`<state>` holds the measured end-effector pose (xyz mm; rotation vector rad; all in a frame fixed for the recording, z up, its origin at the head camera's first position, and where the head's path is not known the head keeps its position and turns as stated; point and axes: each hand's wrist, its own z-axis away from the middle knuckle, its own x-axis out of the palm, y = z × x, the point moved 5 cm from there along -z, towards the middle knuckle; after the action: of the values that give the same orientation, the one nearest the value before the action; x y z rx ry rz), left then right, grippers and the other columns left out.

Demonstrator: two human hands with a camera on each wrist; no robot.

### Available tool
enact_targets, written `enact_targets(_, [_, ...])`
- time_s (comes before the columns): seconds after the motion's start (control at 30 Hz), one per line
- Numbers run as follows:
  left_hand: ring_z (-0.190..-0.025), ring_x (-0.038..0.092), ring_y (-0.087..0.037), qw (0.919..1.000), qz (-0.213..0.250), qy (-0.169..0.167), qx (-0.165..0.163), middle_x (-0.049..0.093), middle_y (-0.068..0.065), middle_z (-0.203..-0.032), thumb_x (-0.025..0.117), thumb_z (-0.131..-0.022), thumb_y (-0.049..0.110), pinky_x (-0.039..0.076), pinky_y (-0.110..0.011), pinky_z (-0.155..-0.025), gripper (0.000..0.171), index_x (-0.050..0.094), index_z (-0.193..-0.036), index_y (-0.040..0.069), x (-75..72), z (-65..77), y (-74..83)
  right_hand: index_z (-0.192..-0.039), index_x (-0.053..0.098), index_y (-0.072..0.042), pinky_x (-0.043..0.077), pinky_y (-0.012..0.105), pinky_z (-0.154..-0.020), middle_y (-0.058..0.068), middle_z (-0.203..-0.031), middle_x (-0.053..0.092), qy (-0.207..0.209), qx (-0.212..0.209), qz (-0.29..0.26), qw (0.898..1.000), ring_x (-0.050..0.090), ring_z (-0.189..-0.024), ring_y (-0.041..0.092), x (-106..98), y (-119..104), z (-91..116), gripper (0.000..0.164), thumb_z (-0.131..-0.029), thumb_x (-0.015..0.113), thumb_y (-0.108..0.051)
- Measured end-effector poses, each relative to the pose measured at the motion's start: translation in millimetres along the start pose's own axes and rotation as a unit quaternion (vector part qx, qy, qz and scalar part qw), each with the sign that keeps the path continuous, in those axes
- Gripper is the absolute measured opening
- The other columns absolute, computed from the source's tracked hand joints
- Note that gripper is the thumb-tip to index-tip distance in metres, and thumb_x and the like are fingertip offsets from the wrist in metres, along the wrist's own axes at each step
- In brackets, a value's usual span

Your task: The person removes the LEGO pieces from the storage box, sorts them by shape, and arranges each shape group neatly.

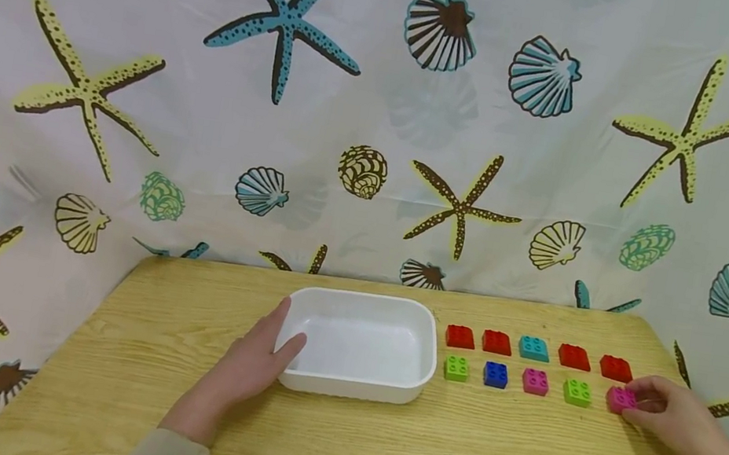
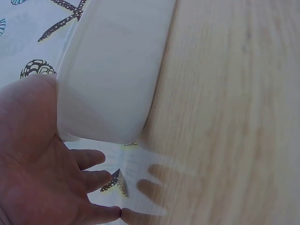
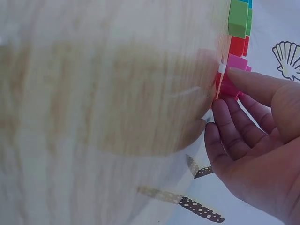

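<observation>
A white rectangular tub (image 1: 349,389) sits on the wooden table, its inside bare. My left hand (image 1: 263,347) holds its left end, thumb over the rim and the other fingers along the outside. The left wrist view has the tub's wall (image 2: 110,70) beside the hand (image 2: 42,159), with several fingers extended past its end. My right hand (image 1: 675,412) pinches a pink toy building brick (image 1: 619,400) at the right end of the front row. From the right wrist, the thumb of that hand (image 3: 262,136) lies on the near face of the pink brick (image 3: 236,63).
Alongside the pink brick, the front row has green (image 1: 578,393), magenta (image 1: 535,381), blue (image 1: 495,374) and another green brick (image 1: 456,368). Behind are several red bricks (image 1: 574,357) and a light blue one (image 1: 534,348). A shell-and-starfish curtain (image 1: 348,241) hangs behind the table (image 1: 372,451).
</observation>
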<state>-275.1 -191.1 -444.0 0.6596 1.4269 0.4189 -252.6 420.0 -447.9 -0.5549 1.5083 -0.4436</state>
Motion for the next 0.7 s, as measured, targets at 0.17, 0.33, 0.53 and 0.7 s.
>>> enact_targets(0.17, [-0.167, 0.013, -0.047, 1.0000, -0.002, -0.006, -0.006, 0.014, -0.024, -0.182, 0.044, -0.118, 0.049, 0.009, -0.075, -0.129, 0.085, 0.003, -0.177, 0.003, 1.8, 0.6, -4.4, -0.121, 0.066, 0.014, 0.057, 0.020, -0.073, 0.022, -0.111, 0.074, -0.004, -0.009, 0.006, 1.000, 0.073, -0.100, 0.035, 3.7, 0.4, -1.8, 0.033, -0.100, 0.081, -0.006])
enact_targets(0.33, [-0.167, 0.014, -0.047, 1.0000, 0.000, -0.001, -0.003, 0.014, -0.024, -0.182, 0.045, -0.118, 0.048, 0.010, -0.075, -0.129, 0.085, 0.004, -0.177, 0.003, 1.6, 0.7, -5.4, -0.120, 0.065, 0.014, 0.057, 0.021, -0.072, 0.021, -0.110, 0.074, 0.002, -0.015, 0.001, 1.000, 0.072, -0.097, 0.028, 4.6, 0.1, -2.7, 0.034, -0.099, 0.083, -0.005])
enact_targets(0.53, [-0.167, 0.014, -0.046, 1.0000, -0.004, -0.003, -0.003, 0.014, -0.024, -0.182, 0.045, -0.118, 0.049, 0.010, -0.076, -0.129, 0.085, 0.003, -0.177, 0.003, 2.0, 1.2, -6.4, -0.124, 0.064, 0.014, 0.059, 0.024, -0.074, 0.021, -0.113, 0.074, -0.007, -0.006, -0.006, 1.000, 0.072, -0.098, 0.029, 6.6, 1.7, -2.4, 0.037, -0.099, 0.082, -0.007])
enact_targets(0.7, [-0.167, 0.013, -0.046, 1.0000, -0.006, -0.002, -0.006, 0.013, -0.024, -0.182, 0.044, -0.118, 0.050, 0.011, -0.074, -0.129, 0.086, 0.003, -0.177, 0.003, 1.4, 1.6, -8.0, -0.132, 0.060, 0.017, 0.064, 0.046, -0.086, 0.033, -0.124, 0.068, -0.015, -0.003, 0.005, 1.000, 0.070, -0.108, 0.045, 5.1, -1.5, -2.1, 0.048, -0.099, 0.083, -0.010])
